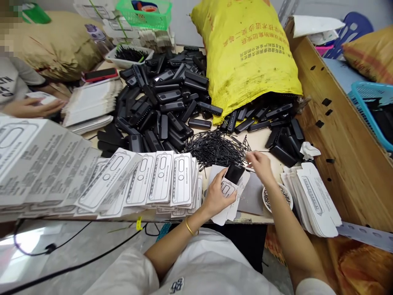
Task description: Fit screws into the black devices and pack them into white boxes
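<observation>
My left hand [216, 196] holds a white printed card [229, 196] with a black rectangular device [235, 172] pressed on top of it. My right hand [260, 164] reaches just past the device to the edge of a heap of thin black pins [215, 148], fingers pinched together; whether a pin is in them I cannot tell. A small round bowl of tiny metal parts [278, 197] sits under my right forearm. A grey mat [251, 196] lies beneath the card.
A big pile of black devices [162, 102] spills from a yellow sack [248, 53]. Fanned stacks of white cards lie left [138, 182] and right [313, 196]. Another person's hand [33, 107] works at far left. A wooden board [337, 135] borders the right.
</observation>
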Available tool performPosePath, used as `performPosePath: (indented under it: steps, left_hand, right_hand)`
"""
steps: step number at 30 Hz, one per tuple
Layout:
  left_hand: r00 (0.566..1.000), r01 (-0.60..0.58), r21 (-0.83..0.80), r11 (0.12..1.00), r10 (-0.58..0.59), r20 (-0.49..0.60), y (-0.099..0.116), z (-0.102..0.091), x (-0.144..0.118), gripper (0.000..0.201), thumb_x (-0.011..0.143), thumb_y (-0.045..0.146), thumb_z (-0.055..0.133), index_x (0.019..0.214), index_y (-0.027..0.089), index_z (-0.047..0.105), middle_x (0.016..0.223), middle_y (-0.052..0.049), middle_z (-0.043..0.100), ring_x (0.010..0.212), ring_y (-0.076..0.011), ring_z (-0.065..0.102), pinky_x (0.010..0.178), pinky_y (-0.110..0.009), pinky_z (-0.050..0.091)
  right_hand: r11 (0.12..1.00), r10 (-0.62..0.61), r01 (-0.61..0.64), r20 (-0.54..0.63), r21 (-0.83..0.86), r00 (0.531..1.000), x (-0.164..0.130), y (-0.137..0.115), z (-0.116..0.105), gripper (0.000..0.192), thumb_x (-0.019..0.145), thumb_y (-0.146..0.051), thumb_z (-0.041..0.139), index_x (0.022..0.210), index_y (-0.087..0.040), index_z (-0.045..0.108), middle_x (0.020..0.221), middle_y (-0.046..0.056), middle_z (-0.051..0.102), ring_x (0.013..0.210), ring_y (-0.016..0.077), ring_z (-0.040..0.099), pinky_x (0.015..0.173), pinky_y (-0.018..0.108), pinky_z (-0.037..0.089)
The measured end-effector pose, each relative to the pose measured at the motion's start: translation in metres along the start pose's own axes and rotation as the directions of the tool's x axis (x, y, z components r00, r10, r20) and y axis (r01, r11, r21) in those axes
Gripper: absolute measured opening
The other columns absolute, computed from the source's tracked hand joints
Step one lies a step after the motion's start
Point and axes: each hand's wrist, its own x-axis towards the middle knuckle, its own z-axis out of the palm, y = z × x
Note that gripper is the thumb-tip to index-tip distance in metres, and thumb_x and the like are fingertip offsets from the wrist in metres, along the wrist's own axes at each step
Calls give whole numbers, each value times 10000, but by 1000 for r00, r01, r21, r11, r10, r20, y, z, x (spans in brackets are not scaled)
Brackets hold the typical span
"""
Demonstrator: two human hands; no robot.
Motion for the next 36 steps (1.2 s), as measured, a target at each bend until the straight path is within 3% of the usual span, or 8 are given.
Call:
performPosePath:
  steps: [2, 7, 13, 17, 24, 28, 32, 36]
  left_hand:
    - [999, -30, -10, 1000, 30, -43, 1, 0, -1, 711, 693, 189, 679, 1354, 188, 419, 1352, -114, 545, 1275, -276, 503, 1121, -435, 366]
    - [997, -27, -49, 998, 23, -69, 8, 0, 4, 725, 702, 179, 680, 1373, 191, 408, 1372, -119, 529, 1284, -282, 491, 1117, -431, 368]
    - [996, 25, -7, 1000, -26, -80, 11, 1, 16, 766, 707, 163, 680, 1409, 212, 378, 1386, -110, 500, 1316, -285, 450, 1130, -436, 343]
    - [1000, -1, 93, 996, 4, -29, 13, 3, 18, 776, 743, 184, 646, 1447, 205, 320, 1401, -125, 470, 1320, -275, 438, 1129, -429, 333]
    - [997, -79, 59, 995, 78, 29, 16, 6, 14, 753, 756, 189, 617, 1453, 199, 331, 1413, -119, 474, 1335, -267, 429, 1141, -426, 308]
    - [990, -139, -46, 989, 139, -3, 14, 7, 11, 713, 759, 171, 607, 1425, 217, 357, 1426, -108, 469, 1342, -254, 430, 1146, -426, 314]
    - [967, -231, -84, 969, 238, 90, 10, 10, 9, 495, 733, 115, 590, 1211, 224, 517, 1282, -97, 569, 1305, -264, 470, 1118, -450, 360]
    - [966, -190, -140, 972, 211, 152, 7, 13, 10, 640, 760, 157, 630, 1340, 223, 367, 1407, -145, 475, 1365, -277, 412, 1127, -490, 341]
  right_hand:
    - [970, 75, -65, 35, -235, 997, 18, -3, 23, 267, 800, -398, 617, 616, -205, 596, 640, 44, 640, 745, 209, 614, 700, 330, 471]
    - [956, 86, -70, 43, -286, 995, 28, -6, 58, 246, 688, -177, 668, 508, -211, 504, 587, 42, 621, 721, 213, 615, 682, 312, 412]
    - [993, -11, 6, -42, -120, 999, 4, 0, 1, 182, 871, -338, 494, 806, -214, 611, 678, 10, 649, 555, 147, 535, 572, 274, 419]
    - [908, -413, 402, -96, -115, 906, -36, -16, -48, 183, 896, -333, 519, 929, -243, 675, 847, 28, 642, 653, 147, 555, 614, 294, 458]
    - [613, -556, 665, 365, -426, 746, -74, -40, -53, 364, 934, -137, 358, 1058, -281, 669, 1024, 74, 620, 939, 205, 565, 711, 316, 497]
    - [797, -549, 545, 64, -260, 833, -70, -30, -39, 344, 914, -279, 519, 1255, -305, 556, 1189, 78, 555, 985, 200, 571, 801, 349, 515]
    - [938, -315, 326, -101, 121, 944, -64, -14, -9, 403, 873, -381, 581, 1250, -253, 519, 1064, 61, 612, 904, 197, 601, 791, 358, 514]
    - [911, -287, 372, -378, 175, 880, -72, -7, 31, 193, 908, -360, 530, 1035, -238, 607, 999, 51, 646, 922, 204, 617, 834, 388, 501]
